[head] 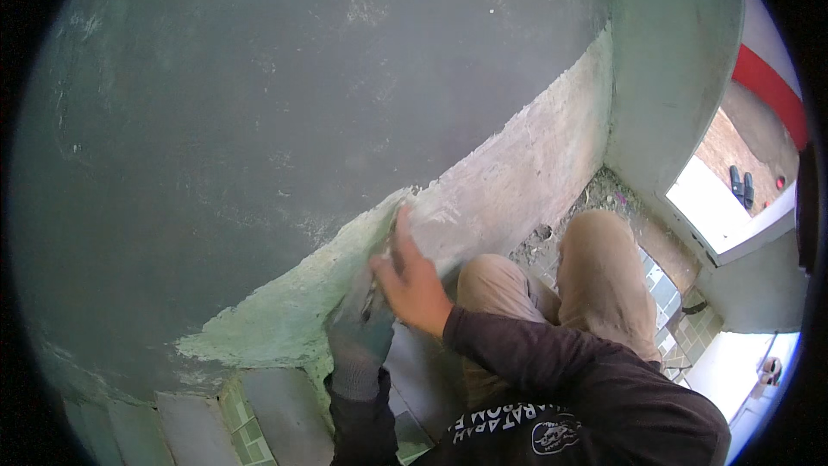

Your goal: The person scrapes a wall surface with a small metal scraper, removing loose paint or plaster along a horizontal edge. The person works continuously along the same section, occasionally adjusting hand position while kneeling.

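Observation:
In front of me stands a wall with dark grey plaster point(291, 116) above a paler, rough bare band point(517, 162). My left hand point(363, 314), in a grey knitted glove, is raised against the pale band near the plaster's ragged lower edge. Its fingers are blurred, and whether it holds a thin thing is unclear. My bare right hand point(414, 285) lies beside and partly over the gloved fingers, thumb and index finger spread, the index finger pointing up towards the plaster edge. No object is plain in it.
My bent knees point(605, 272) are close to the wall's foot. Loose rubble point(605, 197) lies in the corner. Pale tiles point(278, 414) and greenish small tiles point(249, 430) cover the floor at lower left. A pair of dark sandals point(742, 188) lies beyond the opening at right.

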Motion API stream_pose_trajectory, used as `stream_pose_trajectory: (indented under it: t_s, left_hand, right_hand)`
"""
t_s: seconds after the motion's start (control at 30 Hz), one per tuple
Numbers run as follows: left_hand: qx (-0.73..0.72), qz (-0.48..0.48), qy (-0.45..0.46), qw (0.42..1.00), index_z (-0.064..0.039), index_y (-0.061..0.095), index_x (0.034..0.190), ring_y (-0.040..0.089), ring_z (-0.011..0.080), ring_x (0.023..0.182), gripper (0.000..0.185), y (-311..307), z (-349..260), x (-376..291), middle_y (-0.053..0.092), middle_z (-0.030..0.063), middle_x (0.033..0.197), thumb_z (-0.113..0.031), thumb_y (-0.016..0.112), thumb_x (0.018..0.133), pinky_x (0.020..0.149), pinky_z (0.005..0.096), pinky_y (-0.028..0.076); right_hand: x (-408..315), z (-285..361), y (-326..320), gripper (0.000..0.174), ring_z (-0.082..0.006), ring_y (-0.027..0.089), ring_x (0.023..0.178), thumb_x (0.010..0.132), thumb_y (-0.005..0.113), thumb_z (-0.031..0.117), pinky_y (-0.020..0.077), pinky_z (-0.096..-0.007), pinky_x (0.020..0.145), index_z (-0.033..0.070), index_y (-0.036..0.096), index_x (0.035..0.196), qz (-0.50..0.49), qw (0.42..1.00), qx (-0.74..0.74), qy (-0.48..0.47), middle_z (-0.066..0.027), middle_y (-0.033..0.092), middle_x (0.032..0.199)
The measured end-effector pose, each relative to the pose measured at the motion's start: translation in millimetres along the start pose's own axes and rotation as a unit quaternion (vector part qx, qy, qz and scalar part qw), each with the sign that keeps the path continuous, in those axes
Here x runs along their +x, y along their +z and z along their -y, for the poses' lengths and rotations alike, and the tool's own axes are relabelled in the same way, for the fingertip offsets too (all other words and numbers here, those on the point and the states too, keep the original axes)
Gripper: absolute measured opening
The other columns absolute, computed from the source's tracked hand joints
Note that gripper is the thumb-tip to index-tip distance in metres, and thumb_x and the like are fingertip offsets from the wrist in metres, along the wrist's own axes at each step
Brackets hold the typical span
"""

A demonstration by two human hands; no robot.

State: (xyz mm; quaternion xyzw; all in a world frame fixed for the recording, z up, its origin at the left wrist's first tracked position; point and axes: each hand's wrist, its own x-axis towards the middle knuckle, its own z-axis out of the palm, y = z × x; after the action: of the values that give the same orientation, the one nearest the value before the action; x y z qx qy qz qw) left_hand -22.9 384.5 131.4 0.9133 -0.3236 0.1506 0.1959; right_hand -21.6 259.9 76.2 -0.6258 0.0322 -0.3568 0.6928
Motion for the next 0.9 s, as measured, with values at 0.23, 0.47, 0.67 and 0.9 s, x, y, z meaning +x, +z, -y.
stream_pose_trajectory:
  t_s: [0.23, 0.47, 0.67, 0.9]
  left_hand:
    - [0.129, -0.054, 0.213, 0.967, -0.003, 0.066, 0.129, 0.071, 0.0329, 0.110, 0.041, 7.9, 6.9, 9.2, 0.069, 0.0144, 0.127, -0.015, 0.071, 0.090, 0.093, 0.0432, 0.057]
    - [0.131, -0.060, 0.173, 0.974, -0.007, 0.066, 0.131, 0.067, 0.0334, 0.117, 0.045, 8.4, 1.6, 1.2, 0.068, 0.0132, 0.130, -0.013, 0.072, 0.087, 0.099, 0.0448, 0.053]
    - [0.091, 0.005, 0.086, 0.992, -0.006, 0.061, 0.138, 0.063, 0.0305, 0.125, 0.049, 13.1, 2.6, 1.9, 0.067, 0.0140, 0.131, -0.019, 0.073, 0.091, 0.107, 0.0426, 0.048]
    - [-0.040, 0.003, 0.005, 0.999, -0.003, 0.064, 0.132, 0.067, 0.0345, 0.117, 0.041, 15.8, -4.0, 2.6, 0.068, 0.0157, 0.130, -0.017, 0.070, 0.094, 0.100, 0.0428, 0.052]
  right_hand:
    - [2.5, 2.5, -10.7, 0.088, -0.0393, 0.070, 0.077, 0.099, 0.058, 0.020, 0.0537, -0.0391, 0.075, 0.002, 0.000, 0.162, 0.046, 0.990, 0.041, 0.127, -0.0285, 0.068, 0.088]
    - [0.9, 2.7, -10.3, 0.088, -0.0387, 0.070, 0.081, 0.099, 0.058, 0.020, 0.0541, -0.0368, 0.081, 0.003, -0.001, 0.162, 0.059, 0.989, 0.061, 0.119, -0.0306, 0.069, 0.095]
    - [0.1, -12.2, -7.0, 0.087, -0.0393, 0.071, 0.090, 0.100, 0.057, 0.020, 0.0537, -0.0367, 0.085, 0.003, -0.001, 0.163, -0.028, 0.986, 0.148, 0.069, -0.0318, 0.069, 0.100]
    - [1.5, -9.3, -16.7, 0.087, -0.0400, 0.071, 0.092, 0.100, 0.058, 0.021, 0.0533, -0.0366, 0.086, 0.003, -0.001, 0.163, 0.037, 0.989, 0.074, 0.123, -0.0324, 0.068, 0.104]
